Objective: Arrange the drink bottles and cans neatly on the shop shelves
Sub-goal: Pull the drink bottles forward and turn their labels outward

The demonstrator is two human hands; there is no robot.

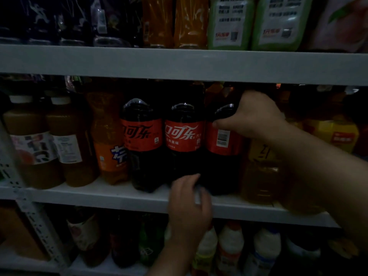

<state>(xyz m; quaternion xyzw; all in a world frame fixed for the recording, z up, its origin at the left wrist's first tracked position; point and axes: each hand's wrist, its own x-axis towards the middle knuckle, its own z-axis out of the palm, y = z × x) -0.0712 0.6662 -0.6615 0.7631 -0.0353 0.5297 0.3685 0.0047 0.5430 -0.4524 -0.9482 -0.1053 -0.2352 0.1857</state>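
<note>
on mid shelf [111,196], upright cola bottle [223,156], barcode out, in r hand [253,116] grip; l hand [189,200] grip unclear

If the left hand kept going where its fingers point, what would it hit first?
Probably the base of the middle cola bottle: the left hand points up at it. In this dim light it might instead be the cola bottle with the barcode beside it.

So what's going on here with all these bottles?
A person is tidying the middle shelf in a dim shop. Their right hand grips the shoulder of the rightmost cola bottle, whose barcode faces out, unlike the middle cola bottle, which shows its logo. The left hand is at the bottles' feet; blur hides whether it grips.
</note>
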